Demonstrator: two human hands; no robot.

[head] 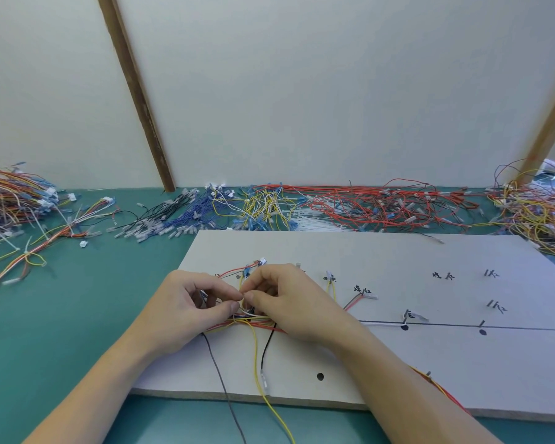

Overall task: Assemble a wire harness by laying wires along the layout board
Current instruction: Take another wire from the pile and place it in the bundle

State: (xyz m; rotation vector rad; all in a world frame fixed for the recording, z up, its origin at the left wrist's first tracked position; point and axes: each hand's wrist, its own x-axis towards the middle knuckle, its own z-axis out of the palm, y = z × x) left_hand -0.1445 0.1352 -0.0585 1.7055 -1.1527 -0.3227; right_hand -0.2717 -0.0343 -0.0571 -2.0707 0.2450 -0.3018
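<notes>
- Two bare hands meet over a bundle of coloured wires (247, 320) at the left end of the grey layout board (398, 354) on a green bench (77, 315).
- Left hand (186, 310) and right hand (289, 304) each pinch, apparently, thin wires between thumb and forefinger.
- Loose wire heaps (350, 203) line the wall.

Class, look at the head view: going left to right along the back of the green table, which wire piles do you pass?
Mixed multicolour pile → black wires → blue wires → yellow wires → white wires → red wires → mixed yellow-red pile.
</notes>
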